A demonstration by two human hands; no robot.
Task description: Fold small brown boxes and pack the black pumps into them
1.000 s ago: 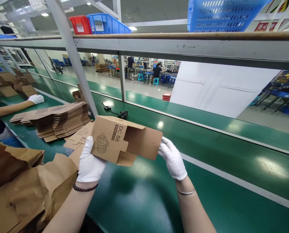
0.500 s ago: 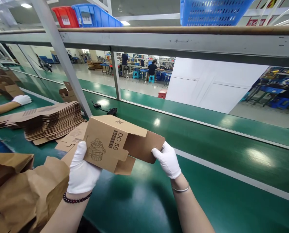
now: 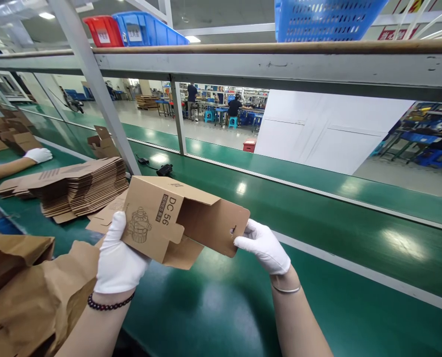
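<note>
A brown cardboard box (image 3: pixel 150 210) printed "DC 56 SERIES" with a line drawing is held tilted above the green work surface, its right end open. Gloved in white, my left hand (image 3: pixel 120 260) is closed around the box's lower left side, thumb on the printed face. My right hand (image 3: pixel 263 245), also gloved, pinches the edge of the long end flap (image 3: pixel 215 225), in which a small slot shows. Some of its fingers are hidden behind the flap. Flat cardboard blanks (image 3: pixel 90 188) lie stacked left of the box, with a loose blank (image 3: pixel 107 213) beside them.
Crumpled brown paper (image 3: pixel 53 287) fills the lower left. A co-worker's gloved hand (image 3: pixel 38 155) rests beyond the stack, near open boxes (image 3: pixel 15 134). A slanted metal post (image 3: pixel 98 94) stands behind the box. A black adapter with a cable (image 3: pixel 164 170) lies on the green conveyor belt (image 3: pixel 317 198).
The box has shifted slightly left and turned, so its open end faces me more. My right hand has moved a little right and down along the flap's edge, exposing the slot.
</note>
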